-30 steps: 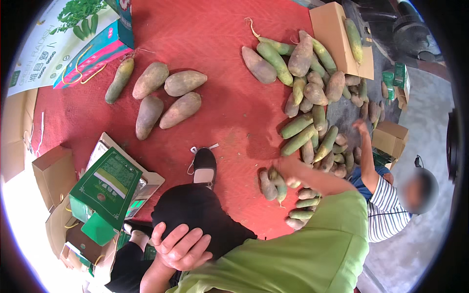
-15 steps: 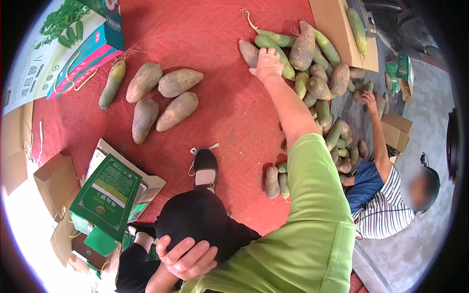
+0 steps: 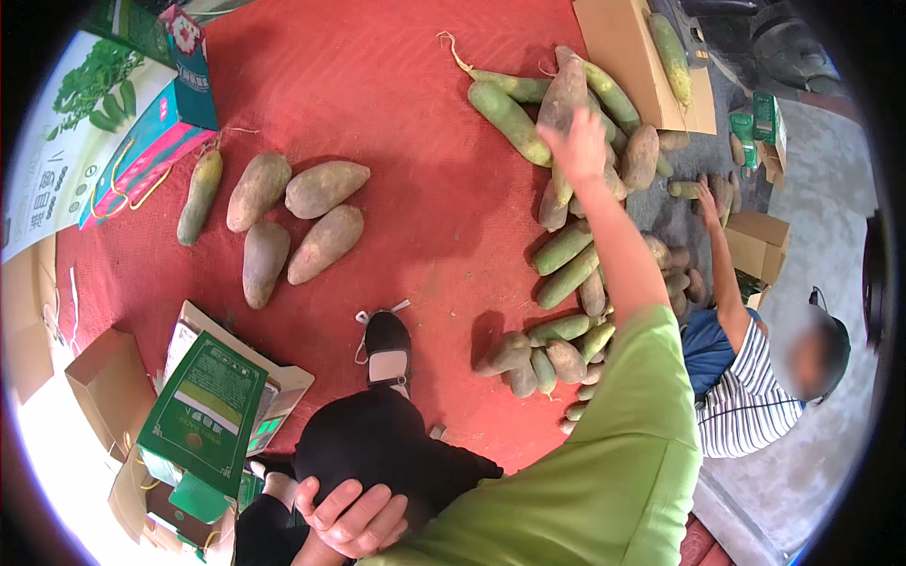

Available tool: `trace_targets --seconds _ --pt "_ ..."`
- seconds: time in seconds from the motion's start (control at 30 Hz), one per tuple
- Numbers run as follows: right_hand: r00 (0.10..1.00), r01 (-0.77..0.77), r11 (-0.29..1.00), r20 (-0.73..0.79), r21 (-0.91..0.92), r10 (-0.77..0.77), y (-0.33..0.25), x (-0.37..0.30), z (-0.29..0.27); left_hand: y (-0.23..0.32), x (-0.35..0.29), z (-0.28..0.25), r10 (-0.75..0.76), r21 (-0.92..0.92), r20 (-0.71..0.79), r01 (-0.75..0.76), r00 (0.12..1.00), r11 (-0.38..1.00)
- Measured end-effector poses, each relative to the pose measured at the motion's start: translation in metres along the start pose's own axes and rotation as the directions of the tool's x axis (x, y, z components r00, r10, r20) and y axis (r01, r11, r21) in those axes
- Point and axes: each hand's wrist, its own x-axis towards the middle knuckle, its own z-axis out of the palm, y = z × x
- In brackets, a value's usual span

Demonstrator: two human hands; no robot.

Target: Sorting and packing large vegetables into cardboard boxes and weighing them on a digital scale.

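Observation:
My right hand (image 3: 578, 149) is over the pile at the upper right, open, with its thumb apart from the fingers. It overlaps a long brown-skinned tuber (image 3: 566, 90); whether they touch is unclear. Just left of the hand lies a thick green radish (image 3: 507, 123). A brownish tuber (image 3: 553, 208) shows below it, partly covered. My left hand (image 3: 354, 517) lies over my dark-trousered knee at the bottom, fingers loosely bent and open, with nothing seen in it. My right arm hides part of the pile.
Four-sided grouping aside, several brown tubers (image 3: 326, 245) and one green radish (image 3: 200, 196) lie left on the red mat (image 3: 425, 217). Green cartons (image 3: 209, 406) stand lower left, a colourful gift box (image 3: 156, 151) upper left. A cardboard box (image 3: 632, 57) bounds the pile; a co-worker (image 3: 746, 377) reaches at right.
My right hand has shifted right across the pile. The brown tuber that lay at its left edge no longer shows there. The co-worker's hand stays among the produce; my left hand remains at the knee.

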Motion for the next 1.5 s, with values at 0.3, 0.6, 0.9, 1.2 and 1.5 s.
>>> trace_targets --seconds 0.3,0.6,0.9,1.2,1.5 --pt "0.886 -0.410 0.909 0.203 -0.083 0.418 -0.019 0.063 0.018 0.005 0.031 0.001 -0.020 -0.060 -0.028 0.019 0.999 0.998" --pt "0.580 0.227 0.970 0.812 -0.086 -0.064 0.075 -0.171 -0.078 0.003 0.040 0.005 0.004 -0.104 -0.033 -0.007 0.999 0.995" --pt "0.955 -0.283 0.957 -0.074 0.069 0.288 0.170 -0.018 -0.033 0.006 0.034 0.007 0.009 -0.072 -0.027 -0.011 1.000 0.997" --pt "0.879 -0.475 0.724 0.289 0.500 0.378 0.204 -0.005 -0.022 0.010 0.038 0.007 0.020 -0.081 -0.029 -0.022 0.999 0.996" --pt "0.340 0.048 0.926 0.878 -0.374 0.337 0.268 -0.121 -0.066 0.002 0.037 0.008 0.014 -0.118 -0.045 -0.020 0.999 0.993"
